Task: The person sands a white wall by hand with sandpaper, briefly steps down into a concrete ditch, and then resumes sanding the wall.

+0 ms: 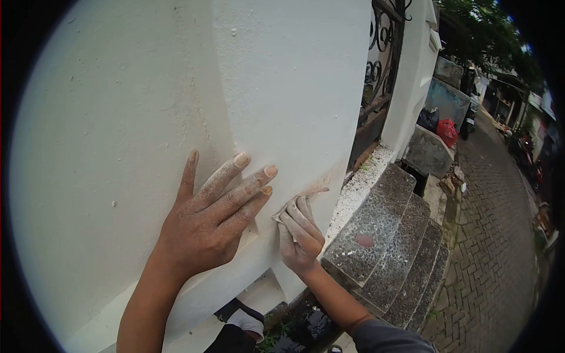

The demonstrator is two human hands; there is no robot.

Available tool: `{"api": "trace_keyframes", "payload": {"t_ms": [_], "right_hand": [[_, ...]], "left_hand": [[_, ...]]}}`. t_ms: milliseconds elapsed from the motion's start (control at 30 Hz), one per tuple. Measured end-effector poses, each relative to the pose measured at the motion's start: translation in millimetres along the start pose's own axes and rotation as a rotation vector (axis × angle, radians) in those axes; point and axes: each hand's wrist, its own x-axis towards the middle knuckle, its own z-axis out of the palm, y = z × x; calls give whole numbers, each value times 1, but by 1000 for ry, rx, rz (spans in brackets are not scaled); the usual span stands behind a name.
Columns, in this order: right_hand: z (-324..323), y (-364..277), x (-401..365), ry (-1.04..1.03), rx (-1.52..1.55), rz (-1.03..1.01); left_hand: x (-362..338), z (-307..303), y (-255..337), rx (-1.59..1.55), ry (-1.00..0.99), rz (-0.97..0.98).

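My left hand [220, 217] lies on the white wall [288, 76] with its fingers spread, and white dust coats the fingers. Lower and to the right, my right hand [300, 229] is closed and pressed to the wall near its corner. Pinched under its fingers is a folded piece of sandpaper [318, 190]; a thin brownish edge sticks out past the fingertips, and the rest is mostly hidden. Pale dust covers this hand too. Small bumps and specks dot the wall around both hands.
Stone steps [376, 235] splashed with white rise at the right beside a black iron gate [376, 76]. Below are a dark drain [303, 323] and my foot in a white sock [246, 322]. A brick-paved lane [488, 223] and a red bag [447, 133] lie farther right.
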Motion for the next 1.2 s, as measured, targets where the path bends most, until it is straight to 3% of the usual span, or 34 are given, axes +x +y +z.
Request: {"api": "trace_keyframes", "payload": {"t_ms": [67, 167, 200, 300, 367, 633, 767, 900, 1033, 1167, 1200], "right_hand": [[-8, 15, 21, 279, 17, 387], [9, -4, 2, 128, -87, 59], [12, -18, -6, -37, -16, -87], [6, 4, -7, -28, -46, -177], [0, 23, 9, 232, -27, 210], [-2, 26, 9, 143, -148, 24], [16, -14, -1, 54, -53, -34], [4, 20, 1, 43, -76, -170], [11, 4, 9, 145, -122, -41], [1, 17, 4, 23, -94, -211], [-5, 36, 11, 155, -198, -90]], "left_hand": [[1, -1, -1, 19, 9, 5], [2, 1, 2, 36, 23, -15], [2, 2, 3, 42, 25, -35], [1, 3, 2, 53, 14, -5], [-1, 0, -4, 75, 7, 27], [-1, 3, 0, 109, 10, -29], [0, 5, 0, 86, 33, -33], [-2, 5, 1, 89, 20, -28], [-1, 7, -1, 103, 43, -19], [-3, 8, -1, 90, 38, -28], [-2, 8, 0, 89, 35, -30]]}}
